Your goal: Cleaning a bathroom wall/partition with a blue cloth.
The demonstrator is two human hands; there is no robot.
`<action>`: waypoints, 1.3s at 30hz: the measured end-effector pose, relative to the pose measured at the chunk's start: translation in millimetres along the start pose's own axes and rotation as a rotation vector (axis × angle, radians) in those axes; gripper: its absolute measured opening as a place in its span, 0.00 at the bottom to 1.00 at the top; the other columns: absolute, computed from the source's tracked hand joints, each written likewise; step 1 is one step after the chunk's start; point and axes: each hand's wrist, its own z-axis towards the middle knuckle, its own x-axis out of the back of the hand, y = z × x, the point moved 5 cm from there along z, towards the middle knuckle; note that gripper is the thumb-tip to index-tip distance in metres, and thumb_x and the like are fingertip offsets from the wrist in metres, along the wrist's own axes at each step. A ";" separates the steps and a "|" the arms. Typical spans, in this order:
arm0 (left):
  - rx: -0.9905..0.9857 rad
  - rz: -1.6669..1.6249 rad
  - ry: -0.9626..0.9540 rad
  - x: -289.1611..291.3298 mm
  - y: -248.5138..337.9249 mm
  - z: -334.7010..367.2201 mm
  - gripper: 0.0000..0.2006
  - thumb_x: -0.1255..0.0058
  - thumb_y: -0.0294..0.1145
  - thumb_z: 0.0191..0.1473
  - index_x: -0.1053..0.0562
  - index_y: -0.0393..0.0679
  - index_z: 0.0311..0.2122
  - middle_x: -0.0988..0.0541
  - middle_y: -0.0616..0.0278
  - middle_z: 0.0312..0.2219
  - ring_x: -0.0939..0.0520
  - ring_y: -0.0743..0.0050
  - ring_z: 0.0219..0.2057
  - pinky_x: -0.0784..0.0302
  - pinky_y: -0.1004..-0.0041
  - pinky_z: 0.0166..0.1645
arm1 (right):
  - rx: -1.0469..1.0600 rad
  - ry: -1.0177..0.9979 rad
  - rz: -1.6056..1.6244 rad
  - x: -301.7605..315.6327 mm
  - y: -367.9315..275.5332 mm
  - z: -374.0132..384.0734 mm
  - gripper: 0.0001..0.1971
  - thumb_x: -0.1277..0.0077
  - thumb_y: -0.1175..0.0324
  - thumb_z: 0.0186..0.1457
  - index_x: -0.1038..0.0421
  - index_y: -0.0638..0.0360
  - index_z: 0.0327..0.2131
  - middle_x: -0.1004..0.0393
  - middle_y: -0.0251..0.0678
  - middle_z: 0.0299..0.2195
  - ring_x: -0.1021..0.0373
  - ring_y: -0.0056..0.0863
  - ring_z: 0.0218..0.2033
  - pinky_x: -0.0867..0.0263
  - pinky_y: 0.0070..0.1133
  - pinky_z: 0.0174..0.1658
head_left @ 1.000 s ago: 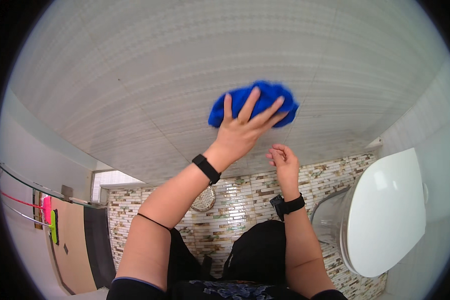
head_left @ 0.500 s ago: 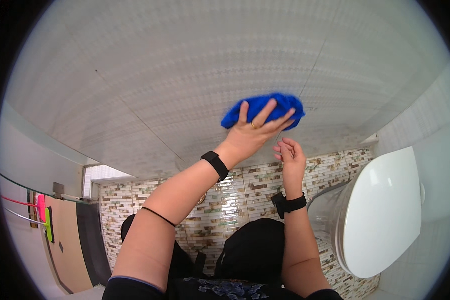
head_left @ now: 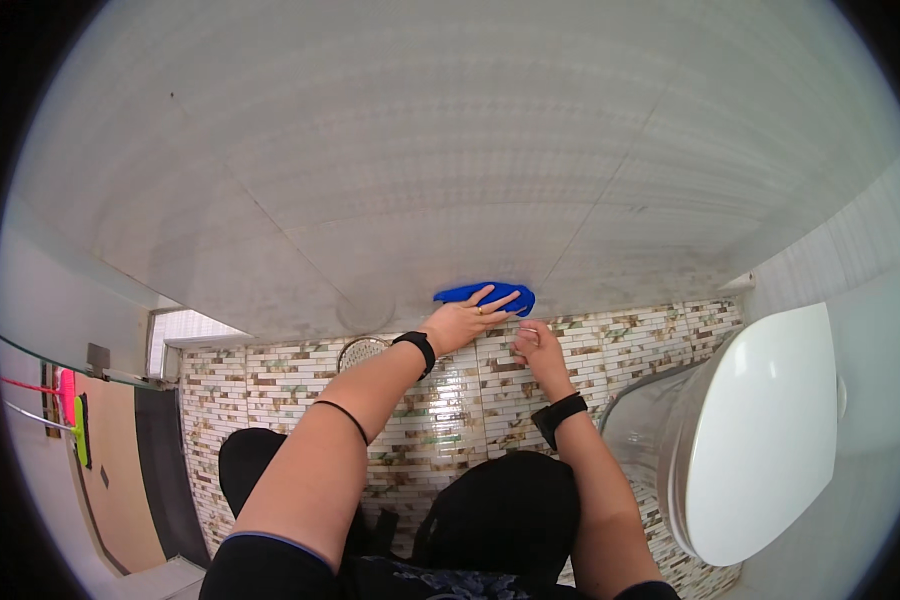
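Note:
Low on the pale tiled wall [head_left: 450, 130], my left hand [head_left: 460, 325] presses a bunched blue cloth [head_left: 485, 293] flat against the surface, fingers spread over it. The cloth sits just above where the wall meets the floor. A ring shows on one of that hand's fingers, and a black band circles the wrist. Just to the right and a little lower, my right hand [head_left: 538, 350] hovers with its fingers curled in. Nothing shows in it, and it is apart from the cloth.
A white toilet [head_left: 765, 435] with its lid down stands at the right. A round floor drain [head_left: 362, 352] lies by the wall, partly behind my left forearm. Mosaic tiles [head_left: 510, 425] cover the floor. Pink and green brushes [head_left: 80, 430] stand beyond a glass panel at the left.
My left hand has slid the blue cloth down the wall, toward the floor and slightly left. My right hand has also moved down and left, its fingers more curled. The view has shifted a little.

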 end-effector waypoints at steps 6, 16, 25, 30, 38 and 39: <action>0.002 -0.072 0.175 47.7 -3.8 -12.5 0.29 0.52 0.31 0.47 0.39 0.49 0.58 0.51 0.71 0.63 0.51 0.67 0.64 0.50 0.60 0.64 | -0.015 -0.109 0.584 -20.1 -38.4 -6.6 0.19 0.54 0.71 0.57 0.43 0.65 0.51 0.35 0.41 0.46 0.33 0.27 0.46 0.32 0.23 0.46; 0.644 0.085 0.858 104.4 -17.5 -49.4 0.28 0.47 0.26 0.40 0.29 0.69 0.49 0.36 0.69 0.47 0.33 0.70 0.42 0.39 0.69 0.45 | 0.258 -0.221 0.615 -23.8 -128.0 -28.8 0.15 0.58 0.72 0.58 0.41 0.61 0.49 0.34 0.36 0.45 0.35 0.24 0.47 0.36 0.23 0.49; 1.080 -0.554 1.135 65.9 4.4 -34.9 0.27 0.44 0.20 0.44 0.38 0.46 0.50 0.43 0.48 0.47 0.36 0.49 0.48 0.36 0.62 0.51 | 0.506 -0.118 0.266 -32.1 -129.5 -15.6 0.12 0.55 0.76 0.56 0.33 0.64 0.45 0.32 0.31 0.42 0.35 0.18 0.40 0.38 0.17 0.44; 1.088 -0.886 1.036 15.8 23.0 -22.2 0.22 0.45 0.23 0.46 0.39 0.42 0.47 0.44 0.46 0.46 0.38 0.48 0.49 0.38 0.61 0.53 | 0.453 -0.031 0.207 -23.4 -68.0 20.7 0.06 0.54 0.78 0.53 0.29 0.64 0.36 0.30 0.27 0.31 0.34 0.16 0.33 0.38 0.15 0.39; 1.399 -1.367 0.667 -58.8 26.3 -7.7 0.10 0.47 0.35 0.52 0.32 0.42 0.35 0.34 0.53 0.37 0.34 0.65 0.38 0.37 0.71 0.44 | 0.254 0.058 0.127 -20.1 -7.4 52.8 0.05 0.54 0.80 0.46 0.27 0.68 0.24 0.26 0.33 0.24 0.33 0.19 0.27 0.37 0.16 0.33; 1.400 -1.368 0.672 -53.3 26.2 -5.4 0.10 0.47 0.35 0.52 0.32 0.42 0.35 0.34 0.53 0.37 0.34 0.65 0.38 0.37 0.71 0.44 | 0.261 0.074 0.110 -18.5 -9.3 51.3 0.05 0.54 0.80 0.47 0.26 0.67 0.25 0.26 0.33 0.24 0.33 0.19 0.27 0.37 0.16 0.33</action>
